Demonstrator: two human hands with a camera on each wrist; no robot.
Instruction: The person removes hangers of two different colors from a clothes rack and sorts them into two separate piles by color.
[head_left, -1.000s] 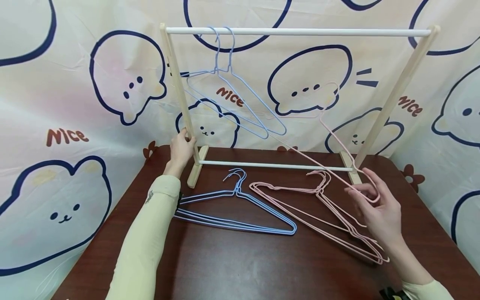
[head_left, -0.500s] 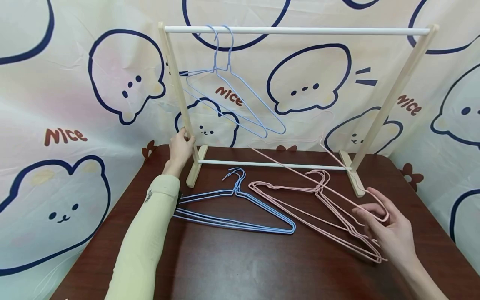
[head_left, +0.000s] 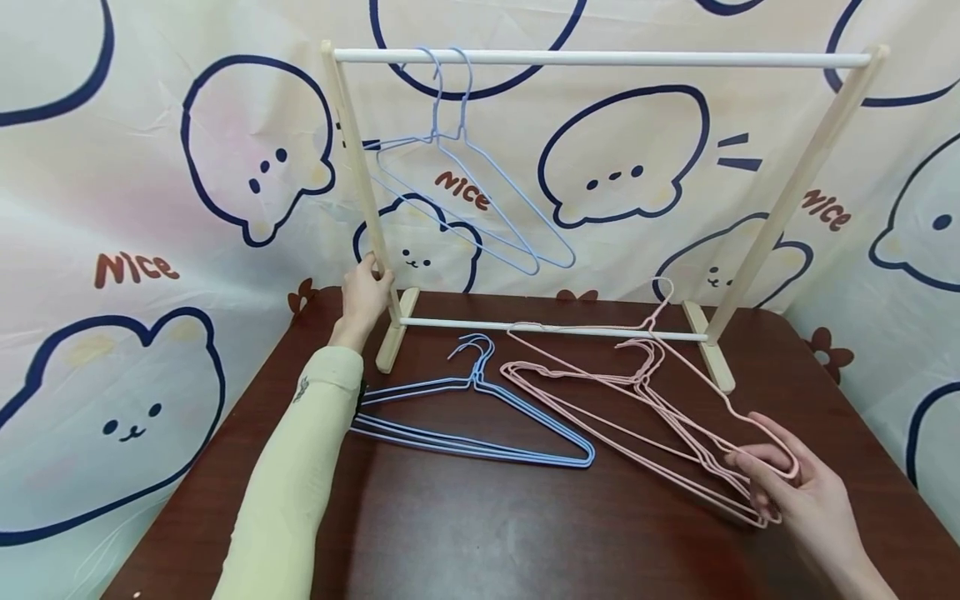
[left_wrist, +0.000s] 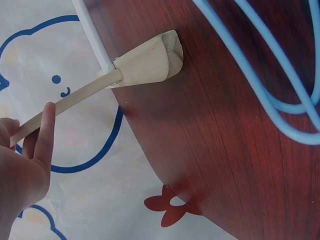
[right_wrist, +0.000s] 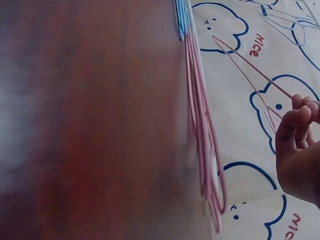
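Dark reddish wood makes up the table (head_left: 487, 533), which stands against a cream cloth backdrop (head_left: 150, 125) printed with navy-outlined bear faces and the word "nice". On the table's far half stands a pale wooden rack (head_left: 787, 192) with a white top rail and a white lower bar; two blue hangers (head_left: 480, 208) hang from the top rail near its left post.

Flat on the table in front of the rack lie a stack of blue hangers (head_left: 480, 433) on the left and, just beside it on the right, a pile of pink hangers (head_left: 645, 417) (the two stacks touch or overlap at their near corners).

One more pink hanger (head_left: 675, 367) sits on top of that pile, its far edge resting against the rack's lower bar. The right hand (head_left: 802, 492) pinches its near corner between curled fingers and thumb, low over the table's right side.

The left hand (head_left: 363, 300) grips the rack's left post just above its foot, fingers wrapped around the wood; its sleeve is pale yellow.
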